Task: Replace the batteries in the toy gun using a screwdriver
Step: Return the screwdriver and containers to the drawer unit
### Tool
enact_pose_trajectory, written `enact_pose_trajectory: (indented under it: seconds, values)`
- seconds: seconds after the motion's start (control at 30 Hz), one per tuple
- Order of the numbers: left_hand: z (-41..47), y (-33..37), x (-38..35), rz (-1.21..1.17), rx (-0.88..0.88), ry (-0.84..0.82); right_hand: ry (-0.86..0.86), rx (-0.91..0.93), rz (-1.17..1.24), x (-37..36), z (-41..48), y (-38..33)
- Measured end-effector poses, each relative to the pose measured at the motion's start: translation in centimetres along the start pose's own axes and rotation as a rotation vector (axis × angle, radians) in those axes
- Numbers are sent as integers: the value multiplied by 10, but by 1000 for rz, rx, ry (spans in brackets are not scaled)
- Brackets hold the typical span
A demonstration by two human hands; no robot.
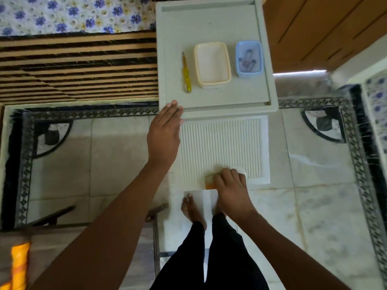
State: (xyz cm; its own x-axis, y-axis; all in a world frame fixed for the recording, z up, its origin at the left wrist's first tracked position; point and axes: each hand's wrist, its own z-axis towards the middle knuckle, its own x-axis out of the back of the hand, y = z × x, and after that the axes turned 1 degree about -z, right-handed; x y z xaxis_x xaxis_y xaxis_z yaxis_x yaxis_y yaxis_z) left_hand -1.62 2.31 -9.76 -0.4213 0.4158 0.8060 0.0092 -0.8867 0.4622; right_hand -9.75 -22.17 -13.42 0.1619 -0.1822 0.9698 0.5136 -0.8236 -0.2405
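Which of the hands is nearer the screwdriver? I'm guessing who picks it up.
Left. The left hand rests at the table's near left corner, just below the screwdriver. The right hand is lower down, gripping something white and orange.

One grey table is standing in view. Two plastic tubs are sitting on it: one cream tub and one blue tub. The blue tub is holding several small batteries; the exact number is not showing clearly. One yellow screwdriver is lying beside the cream tub. Two hands are showing: left hand, right hand.
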Motion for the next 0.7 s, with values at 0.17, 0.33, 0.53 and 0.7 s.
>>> enact_pose_trajectory:
  seconds: [0.17,0.33,0.53,0.7]
  values:
    - [2,9,8,-28,59,-44,166,-29,15,37,-9,0]
    - [7,11,8,-10,51,-44,268,-33,11,45,39,6]
    - [8,7,12,86,-15,-80,288,-163,2,65,121,16]
    - [13,20,15,79,78,-99,223,-216,23,69,143,20]
